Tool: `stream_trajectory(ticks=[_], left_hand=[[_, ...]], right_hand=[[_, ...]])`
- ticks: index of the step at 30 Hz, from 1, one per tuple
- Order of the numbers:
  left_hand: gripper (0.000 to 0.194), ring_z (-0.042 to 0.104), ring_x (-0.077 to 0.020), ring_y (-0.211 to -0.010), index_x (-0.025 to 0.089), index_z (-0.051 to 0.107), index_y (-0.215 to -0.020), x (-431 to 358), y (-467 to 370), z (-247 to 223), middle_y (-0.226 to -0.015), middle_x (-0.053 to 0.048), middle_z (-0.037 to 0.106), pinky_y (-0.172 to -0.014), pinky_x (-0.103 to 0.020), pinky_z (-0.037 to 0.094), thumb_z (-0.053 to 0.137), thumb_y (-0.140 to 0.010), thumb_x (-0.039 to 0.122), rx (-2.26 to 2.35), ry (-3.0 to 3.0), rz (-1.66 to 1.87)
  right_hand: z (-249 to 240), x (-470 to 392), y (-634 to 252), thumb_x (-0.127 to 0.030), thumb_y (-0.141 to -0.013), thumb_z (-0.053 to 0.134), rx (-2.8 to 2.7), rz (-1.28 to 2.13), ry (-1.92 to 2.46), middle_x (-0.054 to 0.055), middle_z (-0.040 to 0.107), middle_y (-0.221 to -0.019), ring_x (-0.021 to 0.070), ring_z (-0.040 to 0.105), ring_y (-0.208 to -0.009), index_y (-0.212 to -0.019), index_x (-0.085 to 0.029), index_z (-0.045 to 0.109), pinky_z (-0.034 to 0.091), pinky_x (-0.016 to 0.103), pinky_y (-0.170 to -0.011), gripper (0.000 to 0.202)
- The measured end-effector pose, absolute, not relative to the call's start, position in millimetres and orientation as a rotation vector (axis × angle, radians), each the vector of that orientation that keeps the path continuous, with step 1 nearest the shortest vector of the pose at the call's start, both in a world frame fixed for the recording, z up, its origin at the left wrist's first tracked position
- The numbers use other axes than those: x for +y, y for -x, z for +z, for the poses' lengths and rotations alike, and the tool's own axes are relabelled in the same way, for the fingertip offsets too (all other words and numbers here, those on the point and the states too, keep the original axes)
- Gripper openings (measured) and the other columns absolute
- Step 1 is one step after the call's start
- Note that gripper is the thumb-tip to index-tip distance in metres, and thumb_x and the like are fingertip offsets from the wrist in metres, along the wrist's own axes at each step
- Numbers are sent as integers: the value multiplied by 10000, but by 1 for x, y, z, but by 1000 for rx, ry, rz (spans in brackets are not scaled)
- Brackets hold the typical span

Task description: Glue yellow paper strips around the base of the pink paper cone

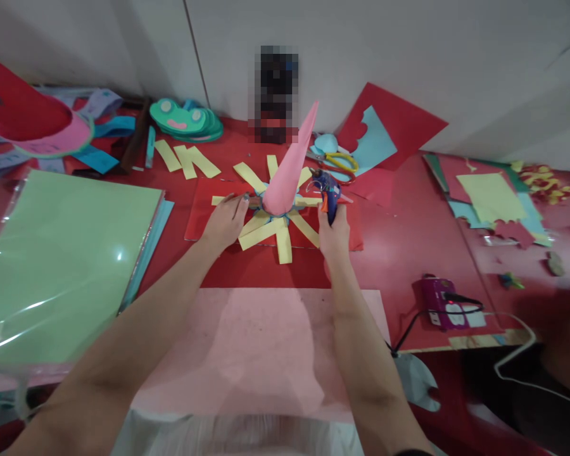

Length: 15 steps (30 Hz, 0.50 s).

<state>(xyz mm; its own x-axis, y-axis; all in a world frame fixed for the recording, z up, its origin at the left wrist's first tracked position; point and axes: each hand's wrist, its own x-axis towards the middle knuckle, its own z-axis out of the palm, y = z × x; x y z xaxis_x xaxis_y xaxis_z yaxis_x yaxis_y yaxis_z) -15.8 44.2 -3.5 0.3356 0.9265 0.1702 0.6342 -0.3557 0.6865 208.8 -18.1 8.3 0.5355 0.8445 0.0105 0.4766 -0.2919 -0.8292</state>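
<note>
A pink paper cone point(287, 171) leans up and to the right, with yellow paper strips point(284, 244) radiating around its base. Light blue paper edges show under the cone, and the whole piece rests on a red sheet point(197, 218). At the cone's left side, my left hand point(225, 221) has its fingers closed at a yellow strip; a small brownish piece beside the fingertips is unclear. On the right, my right hand point(335, 231) grips a blue glue gun point(331, 193) with an orange trigger, its nozzle pointing up and left near the strips.
Loose yellow strips point(185, 161) and green frog-face cutouts point(185, 120) lie at the back left. Scissors point(339, 164) sit behind the glue gun. Wrapped green paper point(71, 253) is at left; a purple power socket point(441, 304) with cords is at right. Another person's dark clothing point(503, 392) shows lower right.
</note>
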Motion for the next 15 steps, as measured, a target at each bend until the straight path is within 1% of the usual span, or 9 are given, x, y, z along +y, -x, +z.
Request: stream_trajectory(ticks=[2, 4, 8, 11, 13, 15], left_hand=[[528, 613, -205, -1150, 207, 694, -1028, 45, 17, -8, -1123, -69, 727, -1071, -379, 422, 183, -989, 337, 1376, -2116, 802], [511, 610, -220, -1159, 189, 687, -1051, 46, 17, -13, -1156, -90, 714, -1085, -410, 407, 198, -987, 322, 1377, -2177, 813], [498, 576, -231, -1218, 175, 666, -1121, 45, 15, -18, -1205, -101, 694, -1091, -452, 389, 195, -975, 245, 1410, -2300, 796], [480, 567, -241, -1232, 176, 653, -1160, 42, 13, -16, -1193, -103, 698, -1065, -451, 398, 216, -965, 214, 1438, -2369, 788], [461, 563, -252, -1233, 183, 646, -1169, 40, 12, -14, -1220, -101, 687, -1041, -449, 406, 234, -967, 227, 1451, -2391, 767], [449, 559, -262, -1232, 195, 644, -1167, 39, 12, -12, -1250, -85, 674, -1019, -449, 413, 243, -975, 256, 1462, -2388, 733]], right_hand=[[10, -18, -208, -536, -828, 474, -1078, 553, 1963, 6, 574, -738, 197, 558, -667, -867, -260, 419, 390, 297, -617, 284], [12, -19, -207, -527, -833, 473, -1074, 548, 1982, 2, 572, -724, 188, 552, -642, -865, -258, 412, 382, 286, -593, 277], [16, -20, -206, -542, -838, 471, -1039, 526, 1974, -3, 571, -710, 181, 552, -615, -883, -257, 421, 384, 279, -574, 293], [14, -20, -208, -523, -833, 474, -1014, 497, 1963, -2, 576, -720, 186, 567, -630, -877, -255, 423, 408, 294, -597, 277], [12, -19, -210, -479, -818, 477, -996, 478, 1900, 5, 595, -745, 187, 585, -663, -878, -251, 420, 435, 313, -640, 243], [10, -19, -211, -430, -788, 493, -998, 465, 1810, 21, 622, -815, 187, 602, -709, -929, -245, 433, 457, 333, -691, 240]])
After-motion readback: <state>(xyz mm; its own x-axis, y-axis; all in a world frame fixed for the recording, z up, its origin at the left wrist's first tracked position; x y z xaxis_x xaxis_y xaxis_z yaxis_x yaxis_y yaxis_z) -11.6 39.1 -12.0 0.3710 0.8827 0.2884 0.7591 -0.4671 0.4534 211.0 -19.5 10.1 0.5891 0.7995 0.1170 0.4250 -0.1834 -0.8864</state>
